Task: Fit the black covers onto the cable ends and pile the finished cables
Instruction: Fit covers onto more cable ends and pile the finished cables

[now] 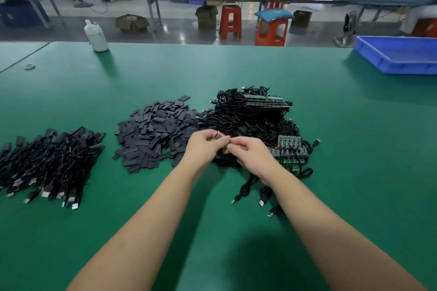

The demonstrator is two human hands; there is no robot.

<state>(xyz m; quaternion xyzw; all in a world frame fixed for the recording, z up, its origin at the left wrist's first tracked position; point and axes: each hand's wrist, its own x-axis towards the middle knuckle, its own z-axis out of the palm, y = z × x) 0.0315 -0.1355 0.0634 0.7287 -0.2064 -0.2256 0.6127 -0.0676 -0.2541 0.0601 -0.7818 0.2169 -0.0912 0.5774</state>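
Forearms are reaching in from the near edge of the green table (236,66) and meeting over its middle. The left hand (205,146) is pinching a small bare cable end (218,136), a greenish-gold board piece, between curled fingertips; the right hand (250,155) is closing its curled fingers right beside it, though whether it is gripping the cable, a cover or nothing is hidden behind the knuckles. The cable end is sitting between the two hands, just above the near fringe of the unfinished cables (255,125). Its long axis seems to be running left to right and tilting slightly up, with the exposed tip pointing toward the right hand; it is too small to be surer.

To the left, the finished cables (47,163) are lying in a sizeable pile, their covered ends mostly fanning toward the far side and their plugs toward the near edge. Just beyond the hands, the loose black covers (153,134) are heaped between the two cable piles, touching the unfinished one. Judging by the piles, the job is looking well under way but far from over: the tangle of uncovered cables and the heap of covers both remain large.

Farther off, a white bottle (96,35) and a blue tray (399,54) are standing near the table's far edge.
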